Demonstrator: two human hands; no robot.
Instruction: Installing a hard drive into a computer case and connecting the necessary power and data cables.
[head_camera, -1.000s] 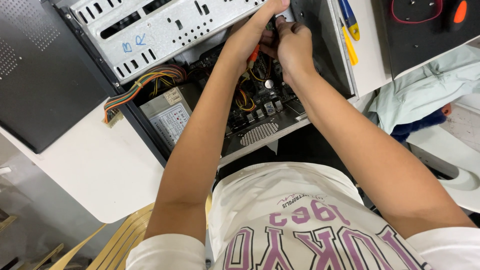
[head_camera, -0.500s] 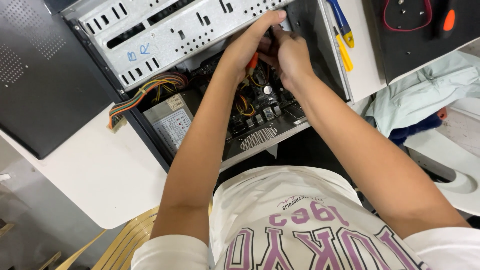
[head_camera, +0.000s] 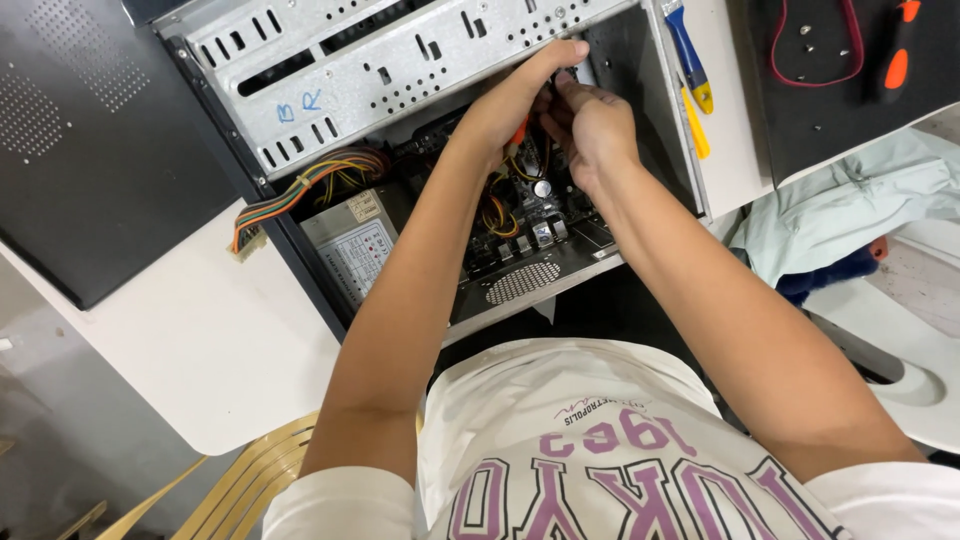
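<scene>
Both my grips meet inside the open computer case (head_camera: 400, 90): left hand (head_camera: 510, 100) pinches orange wiring (head_camera: 519, 133); right hand (head_camera: 590, 125) curls beside it, contents hidden.

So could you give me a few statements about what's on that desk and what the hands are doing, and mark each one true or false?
1. Both hands are inside the open computer case. True: the left hand and the right hand meet over the circuit board.
2. The case's side panel is screwed on. False: the dark panel lies on the desk beside the case.
3. A blue and yellow tool lies to the right of the case. True.
4. The bundle of coloured wires is in the right hand. False: it hangs loose by the grey power supply, apart from both hands.
5. The orange-handled tool is held. False: it rests on the black mat.
</scene>
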